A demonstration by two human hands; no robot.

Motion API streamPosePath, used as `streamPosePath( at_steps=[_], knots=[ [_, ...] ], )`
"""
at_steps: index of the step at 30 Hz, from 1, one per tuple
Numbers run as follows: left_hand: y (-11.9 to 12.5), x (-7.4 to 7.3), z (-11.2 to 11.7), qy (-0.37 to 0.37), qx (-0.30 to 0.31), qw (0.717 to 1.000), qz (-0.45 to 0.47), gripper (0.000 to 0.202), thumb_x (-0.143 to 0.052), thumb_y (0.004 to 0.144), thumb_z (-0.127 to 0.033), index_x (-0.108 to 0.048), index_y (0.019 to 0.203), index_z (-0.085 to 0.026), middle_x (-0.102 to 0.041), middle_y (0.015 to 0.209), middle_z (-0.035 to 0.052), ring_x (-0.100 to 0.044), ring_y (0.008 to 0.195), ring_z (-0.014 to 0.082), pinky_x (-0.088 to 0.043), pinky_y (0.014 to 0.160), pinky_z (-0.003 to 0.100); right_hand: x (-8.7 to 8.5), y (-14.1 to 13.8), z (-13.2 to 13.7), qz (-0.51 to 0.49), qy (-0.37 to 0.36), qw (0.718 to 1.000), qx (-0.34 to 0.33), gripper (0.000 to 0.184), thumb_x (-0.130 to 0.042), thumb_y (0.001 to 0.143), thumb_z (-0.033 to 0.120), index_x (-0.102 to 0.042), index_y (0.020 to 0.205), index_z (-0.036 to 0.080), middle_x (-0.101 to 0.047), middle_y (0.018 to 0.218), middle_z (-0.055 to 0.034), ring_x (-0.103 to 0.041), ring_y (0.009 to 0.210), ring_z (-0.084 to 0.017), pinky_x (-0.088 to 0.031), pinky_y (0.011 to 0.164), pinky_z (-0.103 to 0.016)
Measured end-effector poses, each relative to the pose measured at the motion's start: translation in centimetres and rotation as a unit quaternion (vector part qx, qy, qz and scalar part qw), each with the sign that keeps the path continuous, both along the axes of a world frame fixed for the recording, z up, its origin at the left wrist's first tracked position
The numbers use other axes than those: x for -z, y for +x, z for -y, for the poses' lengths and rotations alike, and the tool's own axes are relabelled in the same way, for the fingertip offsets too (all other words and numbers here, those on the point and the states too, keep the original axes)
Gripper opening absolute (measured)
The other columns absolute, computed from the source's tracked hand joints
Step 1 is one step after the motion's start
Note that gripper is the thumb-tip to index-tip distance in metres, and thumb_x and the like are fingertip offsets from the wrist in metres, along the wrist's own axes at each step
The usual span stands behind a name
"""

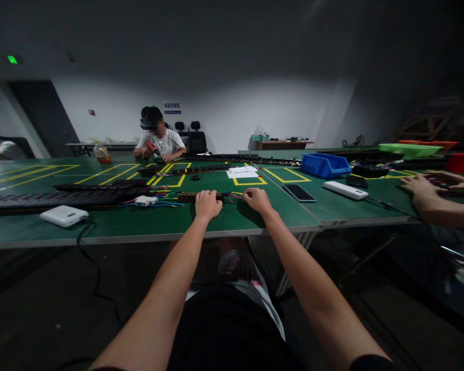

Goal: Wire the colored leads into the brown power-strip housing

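Note:
My left hand [208, 205] is closed over a narrow black strip-like part [186, 197] that lies on the green table near its front edge. Thin coloured wires [234, 196], some red and some blue, come out of the strip's right end. At those wires' ends, my right hand [258, 200] is closed in a pinch; its fingertips are partly hidden. To the left of my left hand lie a white connector [145, 201] and loose coloured wires, beside a long black strip assembly [62, 199].
White power banks [64, 216] [345, 190], a phone [299, 193], white papers [242, 171] and a blue bin [325, 165] are on the table [139, 226]. A co-worker's hands [425, 193] work at the right. Across the table another person [162, 141] holds a red tool.

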State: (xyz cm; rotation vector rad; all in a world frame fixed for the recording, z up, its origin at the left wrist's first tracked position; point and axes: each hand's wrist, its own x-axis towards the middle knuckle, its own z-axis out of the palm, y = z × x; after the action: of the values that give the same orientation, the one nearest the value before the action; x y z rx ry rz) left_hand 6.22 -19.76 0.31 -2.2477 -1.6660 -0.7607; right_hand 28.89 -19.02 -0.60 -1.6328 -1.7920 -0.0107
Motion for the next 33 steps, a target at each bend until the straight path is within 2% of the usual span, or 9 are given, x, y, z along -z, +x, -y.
streamPosePath(
  at_steps=[7, 11, 13, 16, 19, 21, 24, 28, 33],
  knots=[
    [-0.1, -0.3, 0.2, -0.012, 0.002, 1.0, -0.003, 0.033, -0.052, 0.093, -0.029, -0.068, 0.12, -0.02, -0.07, 0.12, 0.0125, -0.058, 0.118, 0.0295, -0.042, 0.108, 0.043, -0.3, 0.1, -0.1, -0.009, 0.016, 0.998, 0.06, 0.036, -0.053, 0.099, 0.038, -0.071, 0.123, 0.019, -0.077, 0.099, -0.01, -0.069, 0.091, -0.022, -0.046, 0.077, -0.027],
    [0.0, -0.4, 0.3, -0.016, -0.004, 1.0, -0.002, 0.032, -0.054, 0.092, -0.029, -0.068, 0.119, -0.02, -0.07, 0.119, 0.0129, -0.058, 0.118, 0.0297, -0.042, 0.108, 0.043, 0.0, 0.0, -0.2, 0.06, -0.045, 0.997, 0.027, 0.043, -0.046, 0.103, 0.047, -0.078, 0.091, 0.02, -0.075, 0.093, -0.0126, -0.068, 0.09, -0.023, -0.044, 0.074, -0.027],
    [0.0, -0.4, 0.3, -0.016, -0.003, 1.0, 0.0, 0.032, -0.054, 0.092, -0.029, -0.068, 0.119, -0.02, -0.069, 0.119, 0.0133, -0.058, 0.119, 0.0298, -0.042, 0.109, 0.044, 0.2, 0.0, -0.2, 0.064, -0.052, 0.996, 0.016, 0.045, -0.046, 0.103, 0.048, -0.078, 0.088, 0.021, -0.075, 0.091, -0.0121, -0.068, 0.09, -0.022, -0.044, 0.075, -0.026],
    [0.0, -0.3, 0.4, -0.013, -0.001, 1.0, 0.002, 0.032, -0.053, 0.093, -0.03, -0.068, 0.119, -0.02, -0.07, 0.12, 0.0133, -0.058, 0.119, 0.0299, -0.041, 0.109, 0.044, 0.3, 0.2, -0.3, 0.039, -0.007, 0.999, 0.022, 0.039, -0.055, 0.099, 0.051, -0.077, 0.11, 0.02, -0.073, 0.102, -0.012, -0.067, 0.097, -0.022, -0.046, 0.082, -0.027],
    [0.0, -0.3, 0.4, -0.009, -0.002, 1.0, 0.003, 0.033, -0.053, 0.092, -0.03, -0.068, 0.119, -0.02, -0.07, 0.119, 0.0126, -0.058, 0.118, 0.0295, -0.042, 0.108, 0.043, 0.4, 0.4, -0.4, 0.026, 0.022, 0.999, -0.027, 0.049, -0.072, 0.088, 0.052, -0.07, 0.127, 0.022, -0.071, 0.118, -0.0111, -0.065, 0.106, -0.023, -0.048, 0.09, -0.031],
    [0.0, -0.3, 0.5, -0.006, -0.003, 1.0, 0.003, 0.032, -0.053, 0.092, -0.029, -0.068, 0.119, -0.02, -0.07, 0.119, 0.0124, -0.058, 0.117, 0.0292, -0.042, 0.107, 0.043, 0.5, 0.4, -0.5, 0.03, 0.005, 0.996, -0.081, 0.046, -0.078, 0.084, 0.044, -0.071, 0.124, 0.023, -0.073, 0.116, -0.0082, -0.067, 0.103, -0.022, -0.049, 0.089, -0.03],
    [0.1, -0.3, 0.6, -0.005, -0.011, 1.0, 0.0, 0.032, -0.055, 0.09, -0.031, -0.069, 0.117, -0.02, -0.07, 0.119, 0.0123, -0.058, 0.116, 0.029, -0.042, 0.104, 0.042, 0.6, 0.3, -0.6, 0.015, -0.02, 0.994, -0.108, 0.024, -0.072, 0.09, 0.036, -0.076, 0.111, 0.024, -0.077, 0.103, -0.004, -0.069, 0.09, -0.018, -0.049, 0.08, -0.027],
    [0.1, -0.3, 0.7, 0.004, -0.021, 1.0, 0.001, 0.034, -0.058, 0.088, -0.033, -0.069, 0.118, -0.022, -0.069, 0.122, 0.0123, -0.058, 0.118, 0.0298, -0.039, 0.107, 0.044, 0.3, 0.2, -0.5, 0.01, -0.003, 0.995, -0.097, 0.017, -0.067, 0.094, 0.036, -0.077, 0.101, 0.025, -0.078, 0.096, -0.0032, -0.069, 0.085, -0.018, -0.047, 0.075, -0.025],
    [0.1, -0.2, 0.7, 0.04, -0.017, 0.999, 0.005, 0.04, -0.062, 0.086, -0.037, -0.069, 0.123, -0.023, -0.063, 0.134, 0.0148, -0.052, 0.129, 0.0322, -0.029, 0.118, 0.049, -0.5, -0.2, 0.2, 0.033, 0.014, 0.999, -0.041, 0.023, -0.056, 0.101, 0.038, -0.074, 0.099, 0.024, -0.077, 0.093, -0.0055, -0.069, 0.086, -0.02, -0.042, 0.069, -0.025]
  ],
)
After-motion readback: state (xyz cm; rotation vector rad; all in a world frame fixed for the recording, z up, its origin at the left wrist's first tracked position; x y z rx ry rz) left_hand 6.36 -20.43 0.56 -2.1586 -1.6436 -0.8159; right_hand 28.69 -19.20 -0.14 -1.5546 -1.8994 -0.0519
